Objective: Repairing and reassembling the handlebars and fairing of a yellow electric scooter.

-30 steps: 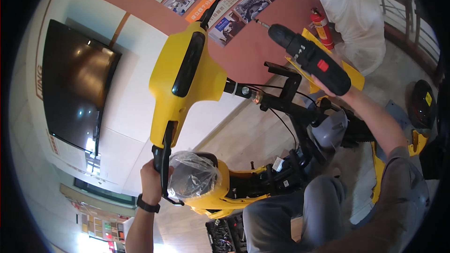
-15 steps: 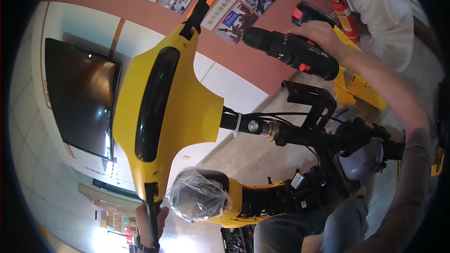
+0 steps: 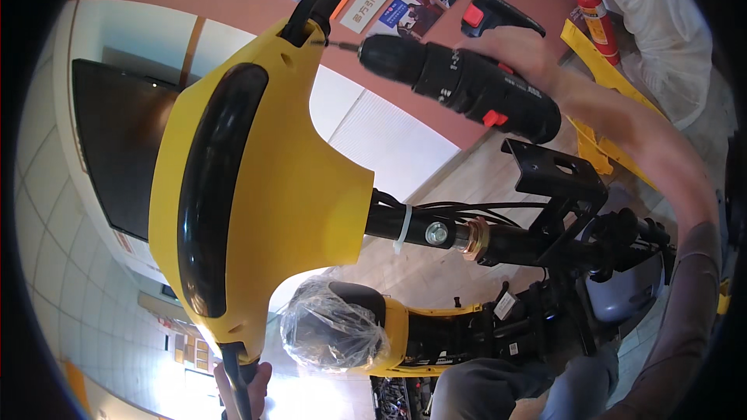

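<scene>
My right hand (image 3: 521, 58) grips a black cordless drill (image 3: 475, 97) with red switches. Its long bit (image 3: 338, 44) points left at the upper end of the yellow handlebar cover (image 3: 288, 171); I cannot tell if it touches. The cover has a long black panel (image 3: 222, 187) and a black lever (image 3: 307, 12) at that end. At the lower end, my left hand (image 3: 243, 385) is closed round the handlebar, partly hidden. A black steering stem (image 3: 397, 225) with a white cable tie, bolt and cables runs right from the cover to a black bracket (image 3: 548, 171).
The scooter's plastic-wrapped seat (image 3: 331, 319) and frame lie below, beside my legs (image 3: 475, 389) and a toolbox (image 3: 393, 397). Yellow panels (image 3: 595, 70), a red fire extinguisher (image 3: 595, 19) and a white-wrapped object (image 3: 654, 23) are upper right. A television (image 3: 113, 148) hangs left; posters line the wall.
My right hand with the drill has swung left from beside the frame to the cover's upper end, the bit turning leftward. The yellow cover appears larger and farther left in view.
</scene>
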A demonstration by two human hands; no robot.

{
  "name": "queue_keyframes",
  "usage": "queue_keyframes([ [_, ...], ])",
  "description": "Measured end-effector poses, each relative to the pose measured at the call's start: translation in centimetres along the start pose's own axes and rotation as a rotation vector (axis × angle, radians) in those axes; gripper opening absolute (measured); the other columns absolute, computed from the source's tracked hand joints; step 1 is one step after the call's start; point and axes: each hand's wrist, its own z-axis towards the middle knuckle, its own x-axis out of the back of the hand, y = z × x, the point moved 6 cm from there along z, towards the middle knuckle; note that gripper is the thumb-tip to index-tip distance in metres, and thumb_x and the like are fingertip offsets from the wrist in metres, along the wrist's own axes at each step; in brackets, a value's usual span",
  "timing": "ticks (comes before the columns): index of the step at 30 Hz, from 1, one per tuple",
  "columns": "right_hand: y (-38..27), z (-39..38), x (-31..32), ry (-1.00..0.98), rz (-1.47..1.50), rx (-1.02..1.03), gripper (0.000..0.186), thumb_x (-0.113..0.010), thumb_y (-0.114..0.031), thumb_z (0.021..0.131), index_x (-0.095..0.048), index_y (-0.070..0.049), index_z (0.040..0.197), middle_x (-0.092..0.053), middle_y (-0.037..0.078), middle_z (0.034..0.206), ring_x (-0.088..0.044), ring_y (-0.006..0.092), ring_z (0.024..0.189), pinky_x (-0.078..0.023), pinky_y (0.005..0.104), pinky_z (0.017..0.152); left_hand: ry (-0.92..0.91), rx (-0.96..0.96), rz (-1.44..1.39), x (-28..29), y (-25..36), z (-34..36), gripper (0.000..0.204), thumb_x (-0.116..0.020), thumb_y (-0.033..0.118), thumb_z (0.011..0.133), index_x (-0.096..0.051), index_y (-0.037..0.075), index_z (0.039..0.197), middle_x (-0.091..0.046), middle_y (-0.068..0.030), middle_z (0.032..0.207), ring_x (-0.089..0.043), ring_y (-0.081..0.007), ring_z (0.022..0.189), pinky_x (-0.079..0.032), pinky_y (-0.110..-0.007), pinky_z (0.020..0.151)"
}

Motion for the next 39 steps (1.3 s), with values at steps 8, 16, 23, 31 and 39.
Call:
queue_keyframes([
  [8,-0.7,0.1,-1.0,-0.041,0.073,-0.033,0.036,-0.071,-0.014,0.079,-0.064,-0.005,0.113,-0.069,0.012,0.092,-0.070,0.0271,0.081,-0.055,0.0334,0.075,-0.009,-0.133,-0.083,-0.1,0.1,0.1,0.041,-0.070,0.002,0.074,-0.050,0.005,0.109,-0.054,-0.0024,0.073,-0.050,-0.0112,0.052,-0.043,-0.023,0.048],
  [16,-0.8,0.6,-0.8,-0.020,0.051,-0.025,0.036,-0.071,-0.014,0.079,-0.064,-0.006,0.113,-0.069,0.012,0.091,-0.069,0.0266,0.080,-0.054,0.0344,0.075,0.068,-0.058,-0.051,-0.1,0.5,-0.1,0.042,-0.073,0.005,0.073,-0.050,0.006,0.108,-0.054,-0.0025,0.072,-0.051,-0.0118,0.052,-0.044,-0.025,0.047],
  [23,-0.5,0.7,-1.7,-0.046,0.054,-0.014,0.042,-0.074,-0.014,0.075,-0.064,-0.008,0.114,-0.067,0.011,0.091,-0.068,0.0262,0.081,-0.053,0.0343,0.074,-0.010,-0.293,0.109,0.6,-1.2,0.4,0.054,-0.073,0.002,0.082,-0.052,-0.001,0.131,-0.068,-0.0117,0.104,-0.064,-0.0158,0.087,-0.050,-0.025,0.071],
  [31,-0.8,1.5,-2.6,-0.051,0.087,-0.038,0.046,-0.075,-0.012,0.073,-0.062,-0.008,0.117,-0.066,0.012,0.091,-0.068,0.0265,0.082,-0.053,0.0354,0.075,-0.082,-0.227,0.238,0.6,-0.5,0.4,0.039,-0.073,0.002,0.080,-0.061,-0.005,0.117,-0.067,-0.0093,0.090,-0.059,-0.0137,0.071,-0.048,-0.027,0.061],
  [39,-1.6,1.7,-1.5,-0.038,0.117,-0.040,0.040,-0.073,-0.008,0.074,-0.064,-0.005,0.113,-0.068,0.012,0.096,-0.069,0.0273,0.081,-0.056,0.0346,0.075,-0.026,-0.253,0.046,0.2,-3.4,2.0,0.039,-0.075,0.009,0.080,-0.061,-0.004,0.115,-0.066,-0.0083,0.083,-0.058,-0.0142,0.064,-0.048,-0.028,0.057],
])
